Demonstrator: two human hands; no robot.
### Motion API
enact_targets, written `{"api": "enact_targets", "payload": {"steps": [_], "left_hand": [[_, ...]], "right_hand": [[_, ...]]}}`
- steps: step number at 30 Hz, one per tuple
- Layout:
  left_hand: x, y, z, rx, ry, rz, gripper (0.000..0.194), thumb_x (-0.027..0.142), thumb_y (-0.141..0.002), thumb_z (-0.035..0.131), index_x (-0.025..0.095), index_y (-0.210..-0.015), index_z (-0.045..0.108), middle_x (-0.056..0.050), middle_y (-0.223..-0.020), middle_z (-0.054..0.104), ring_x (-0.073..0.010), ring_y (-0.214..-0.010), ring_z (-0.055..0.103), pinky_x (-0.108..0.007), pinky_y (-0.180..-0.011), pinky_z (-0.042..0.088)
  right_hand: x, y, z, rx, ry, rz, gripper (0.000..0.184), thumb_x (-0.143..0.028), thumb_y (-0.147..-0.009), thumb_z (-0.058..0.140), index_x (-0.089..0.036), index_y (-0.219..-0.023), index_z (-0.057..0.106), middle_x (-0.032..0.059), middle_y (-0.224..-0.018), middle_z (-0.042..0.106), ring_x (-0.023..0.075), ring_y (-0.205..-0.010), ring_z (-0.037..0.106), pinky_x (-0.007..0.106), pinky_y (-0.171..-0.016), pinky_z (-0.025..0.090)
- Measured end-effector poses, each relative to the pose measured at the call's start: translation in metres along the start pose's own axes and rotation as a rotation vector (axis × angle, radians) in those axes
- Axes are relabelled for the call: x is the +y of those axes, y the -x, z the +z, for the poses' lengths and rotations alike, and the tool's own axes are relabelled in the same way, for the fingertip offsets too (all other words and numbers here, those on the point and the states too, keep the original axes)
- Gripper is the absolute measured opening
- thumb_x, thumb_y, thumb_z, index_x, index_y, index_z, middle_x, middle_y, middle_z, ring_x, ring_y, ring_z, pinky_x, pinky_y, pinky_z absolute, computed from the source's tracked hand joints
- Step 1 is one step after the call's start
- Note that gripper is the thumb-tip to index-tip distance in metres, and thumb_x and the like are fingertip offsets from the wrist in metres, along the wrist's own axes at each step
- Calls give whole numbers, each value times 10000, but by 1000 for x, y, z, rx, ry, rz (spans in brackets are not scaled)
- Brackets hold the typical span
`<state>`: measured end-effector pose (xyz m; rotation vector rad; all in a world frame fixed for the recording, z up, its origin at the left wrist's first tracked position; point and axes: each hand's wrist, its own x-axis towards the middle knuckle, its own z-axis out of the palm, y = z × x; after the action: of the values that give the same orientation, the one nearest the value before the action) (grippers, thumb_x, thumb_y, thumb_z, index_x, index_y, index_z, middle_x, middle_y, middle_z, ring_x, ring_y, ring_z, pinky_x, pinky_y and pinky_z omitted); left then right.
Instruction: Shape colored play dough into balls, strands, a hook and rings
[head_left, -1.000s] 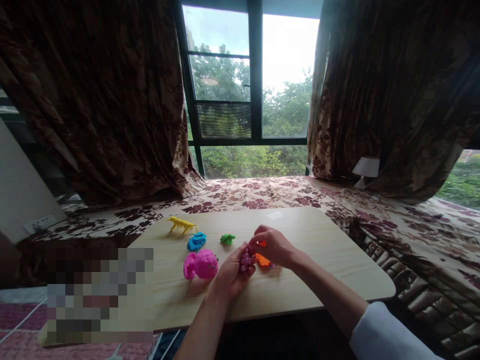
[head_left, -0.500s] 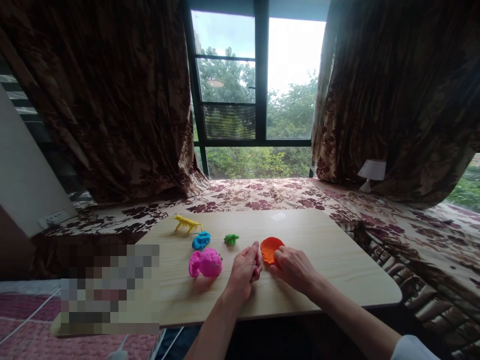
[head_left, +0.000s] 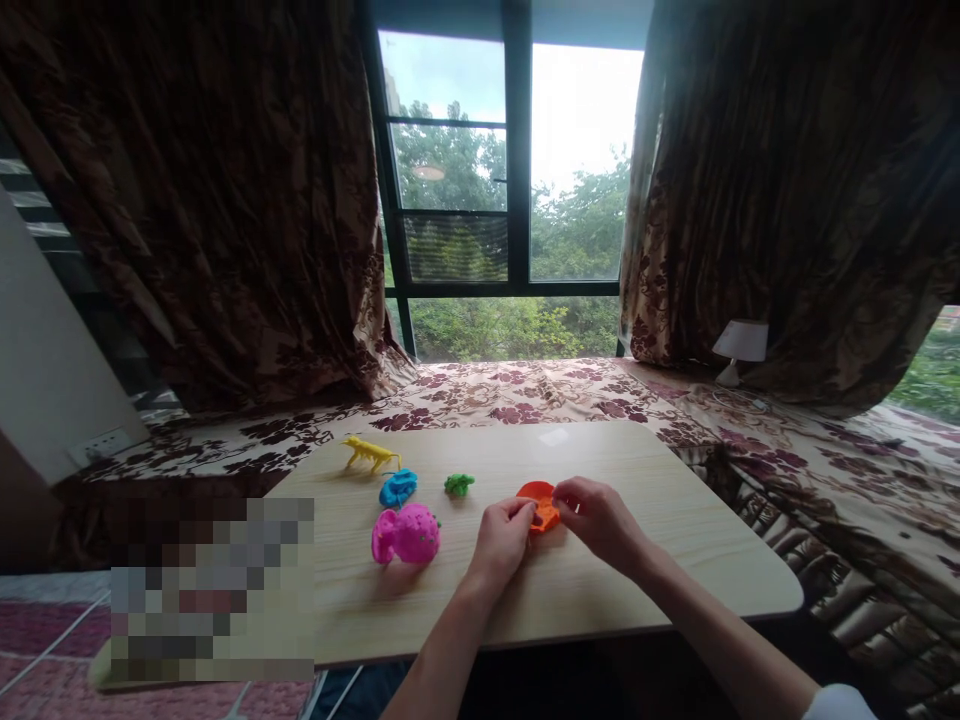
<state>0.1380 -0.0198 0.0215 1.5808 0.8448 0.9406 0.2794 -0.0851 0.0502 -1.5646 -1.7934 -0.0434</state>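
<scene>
A round, shallow orange piece (head_left: 541, 492), looking like modelling clay, lies on the table between my hands. My left hand (head_left: 502, 535) is closed in a pinch at its left front edge. A small dark purple bit shows at those fingertips, too small to name. At the orange piece's right edge, my right hand (head_left: 604, 520) has its thumb and fingers bent together; what they hold, if anything, is hidden. Left of my hands sit a pink lumpy clay figure (head_left: 412, 533), a green clay piece (head_left: 459, 485), a blue clay piece (head_left: 398, 488) and a yellow four-legged animal figure (head_left: 369, 454).
The pale wooden table (head_left: 675, 580) has rounded corners. A blurred, pixelated patch (head_left: 214, 590) covers its left end. Beyond it runs a flower-patterned ledge (head_left: 517, 385) below the window, with a small white lamp (head_left: 741, 343) at right. Dark curtains hang on both sides.
My left hand has moved from beside the orange piece onto its front edge. My right hand has shifted back and slightly right, to the right edge. The view has tilted slightly.
</scene>
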Motion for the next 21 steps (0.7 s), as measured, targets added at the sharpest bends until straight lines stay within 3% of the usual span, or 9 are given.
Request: {"api": "enact_targets", "payload": {"steps": [2, 5, 8, 11, 15, 19, 21], "left_hand": [[4, 2, -2, -4, 195, -101, 301, 414, -723, 523, 136, -800, 613, -6, -610, 571, -51, -383, 385, -188, -367, 270], [12, 6, -4, -20, 546, -269, 289, 426, -689, 591, 151, -777, 574, 29, -556, 515, -54, -414, 434, -178, -391, 348], [16, 7, -10, 38, 707, -349, 271, 402, -665, 639, 165, -750, 539, 63, -502, 467, -44, -398, 431, -170, -400, 374], [17, 6, -21, 76, 808, -344, 277, 385, -660, 651, 164, -671, 485, 79, -464, 429, -18, -343, 361, -126, -327, 242], [19, 3, -35, 85, 912, -297, 411, 437, -721, 556, 190, -505, 309, 104, -366, 273, -20, -276, 223, -151, -296, 116], [21, 3, -46, 135, 1007, -277, 459, 422, -777, 465, 203, -467, 206, 105, -336, 174, -33, -253, 145, -170, -285, 82], [22, 4, -49, 72, 1073, -292, 437, 414, -796, 438, 201, -465, 249, 97, -339, 210, -38, -255, 184, -169, -277, 138]], "right_hand": [[-7, -3, 0, 42, -111, 3, 103, -195, -806, 486, -198, -827, 587, -5, -718, 598, 106, -613, 526, 209, -582, 394], [-25, -8, 6, 44, -139, -103, 95, -201, -799, 516, -208, -795, 611, 6, -757, 609, 126, -700, 531, 241, -660, 409], [-43, -11, 9, 41, -94, -204, 134, -189, -802, 517, -213, -727, 626, 27, -818, 597, 151, -801, 508, 290, -755, 396], [-53, -12, 6, 40, -128, -235, 161, -191, -825, 479, -225, -809, 636, 43, -872, 577, 164, -840, 497, 309, -767, 403], [-54, -11, 2, 74, -237, -221, 217, -172, -822, 460, -226, -983, 595, 60, -936, 552, 170, -862, 510, 308, -759, 424], [-50, -10, 6, 101, -310, -148, 218, -156, -840, 415, -210, -952, 594, 54, -906, 558, 151, -821, 533, 276, -734, 434], [-48, -10, 8, 105, -330, -123, 219, -153, -844, 407, -208, -941, 596, 51, -898, 565, 149, -812, 540, 271, -733, 435]]}}
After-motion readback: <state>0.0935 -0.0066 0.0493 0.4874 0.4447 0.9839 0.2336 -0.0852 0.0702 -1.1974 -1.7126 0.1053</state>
